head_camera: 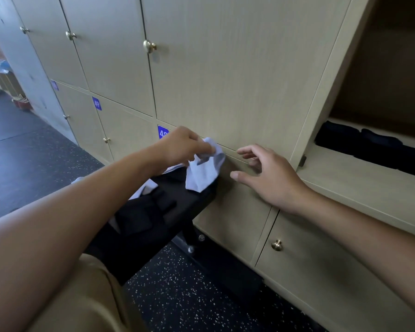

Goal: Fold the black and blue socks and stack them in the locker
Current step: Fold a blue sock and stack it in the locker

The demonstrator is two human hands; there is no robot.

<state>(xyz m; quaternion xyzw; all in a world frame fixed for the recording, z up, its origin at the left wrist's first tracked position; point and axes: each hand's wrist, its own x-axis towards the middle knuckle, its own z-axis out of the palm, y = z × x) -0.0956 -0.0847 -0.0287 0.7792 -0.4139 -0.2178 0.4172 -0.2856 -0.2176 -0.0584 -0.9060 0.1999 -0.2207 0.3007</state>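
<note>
Sock (205,167), pale blue, hangs toe-down from my left hand (185,146), pinched at its cuff above the dark desk (182,200). My right hand (266,174), fingers spread and holding nothing, is just to its right, nearer the open locker (359,168) farther right.
</note>
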